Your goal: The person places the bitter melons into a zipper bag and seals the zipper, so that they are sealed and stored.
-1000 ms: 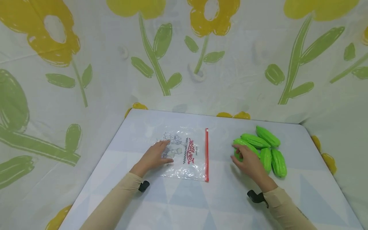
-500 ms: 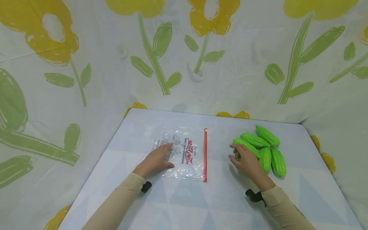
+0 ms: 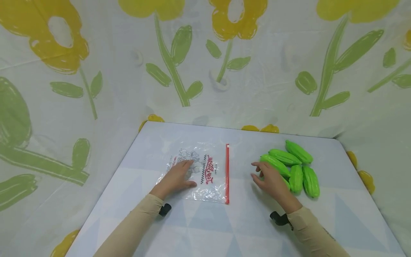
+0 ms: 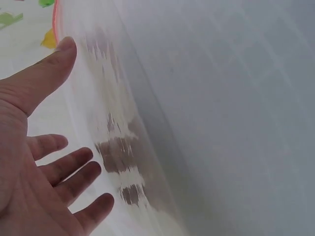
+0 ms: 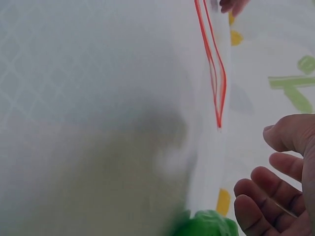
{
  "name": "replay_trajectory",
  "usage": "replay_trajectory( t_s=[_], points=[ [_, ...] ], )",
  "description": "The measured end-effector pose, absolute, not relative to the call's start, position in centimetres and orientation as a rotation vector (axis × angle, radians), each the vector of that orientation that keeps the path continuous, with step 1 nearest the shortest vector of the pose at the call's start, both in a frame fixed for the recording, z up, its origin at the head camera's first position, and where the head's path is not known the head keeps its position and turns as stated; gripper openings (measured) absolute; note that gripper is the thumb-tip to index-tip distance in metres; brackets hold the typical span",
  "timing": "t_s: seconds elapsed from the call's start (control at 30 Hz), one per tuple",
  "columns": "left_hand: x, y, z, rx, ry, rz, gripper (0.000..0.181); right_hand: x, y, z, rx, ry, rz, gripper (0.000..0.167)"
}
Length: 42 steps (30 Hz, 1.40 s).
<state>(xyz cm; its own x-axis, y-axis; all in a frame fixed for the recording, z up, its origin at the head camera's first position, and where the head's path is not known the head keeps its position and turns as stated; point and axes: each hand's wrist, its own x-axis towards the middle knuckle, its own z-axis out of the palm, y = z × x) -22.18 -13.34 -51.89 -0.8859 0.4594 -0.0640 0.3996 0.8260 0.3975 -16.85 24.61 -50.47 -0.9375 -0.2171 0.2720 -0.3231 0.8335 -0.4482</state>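
A clear zip bag [image 3: 210, 192] with red print lies flat on the table, its red zip edge [image 3: 227, 175] toward the right. In the right wrist view that red edge [image 5: 220, 101] shows as two lines spread apart. My left hand [image 3: 174, 179] is over the bag's left part with fingers spread and hides some of the print; whether it touches the film, I cannot tell. My right hand [image 3: 272, 181] hovers with loosely bent fingers, holding nothing, between the zip edge and several bright green ribbed gourds [image 3: 310, 182]. It partly covers the leftmost ones.
The white table [image 3: 205, 228] has pale blue triangles. Behind it and on both sides hangs a flower-printed cloth [image 3: 257, 100]. A small black wrist camera [image 3: 165, 210] is strapped to the left wrist, another camera [image 3: 279, 218] to the right.
The bag has shifted slightly left on the table, while my left hand has moved a little right. My right hand has drifted left, off the nearest gourd. The gourds have stayed put.
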Motion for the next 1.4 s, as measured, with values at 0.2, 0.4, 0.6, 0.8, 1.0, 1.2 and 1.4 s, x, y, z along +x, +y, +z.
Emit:
replay_trajectory(
  t_s=[0.2, 0.4, 0.6, 0.8, 1.0, 1.2, 1.4],
  points=[
    [-22.2, -12.5, -52.2, 0.727, 2.821, 0.628, 0.105, -16.8, 23.8, -51.2, 0.374, -2.888, 0.771, 0.042],
    [-22.1, -12.0, -52.3, 0.780, 2.786, 0.602, 0.105, -16.9, 23.1, -51.6, 0.332, -2.919, 0.802, 0.042],
    [-21.9, -12.2, -51.7, 0.754, 2.775, 0.571, 0.105, -17.1, 22.4, -52.2, 0.359, -2.907, 0.815, 0.041],
    [-21.8, -12.1, -51.6, 0.734, 2.769, 0.558, 0.107, -17.5, 21.9, -52.6, 0.392, -2.866, 0.913, 0.040],
    [-21.6, -11.9, -51.3, 0.747, 2.772, 0.568, 0.105, -17.8, 21.3, -52.9, 0.373, -2.890, 0.952, 0.041],
    [-21.7, -11.7, -51.4, 0.749, 2.769, 0.531, 0.106, -18.0, 20.6, -52.7, 0.343, -2.904, 0.986, 0.043],
    [-22.3, -11.0, -51.1, 0.701, 2.790, 0.565, 0.107, -18.4, 20.1, -52.6, 0.352, -2.894, 1.010, 0.042]
  ],
)
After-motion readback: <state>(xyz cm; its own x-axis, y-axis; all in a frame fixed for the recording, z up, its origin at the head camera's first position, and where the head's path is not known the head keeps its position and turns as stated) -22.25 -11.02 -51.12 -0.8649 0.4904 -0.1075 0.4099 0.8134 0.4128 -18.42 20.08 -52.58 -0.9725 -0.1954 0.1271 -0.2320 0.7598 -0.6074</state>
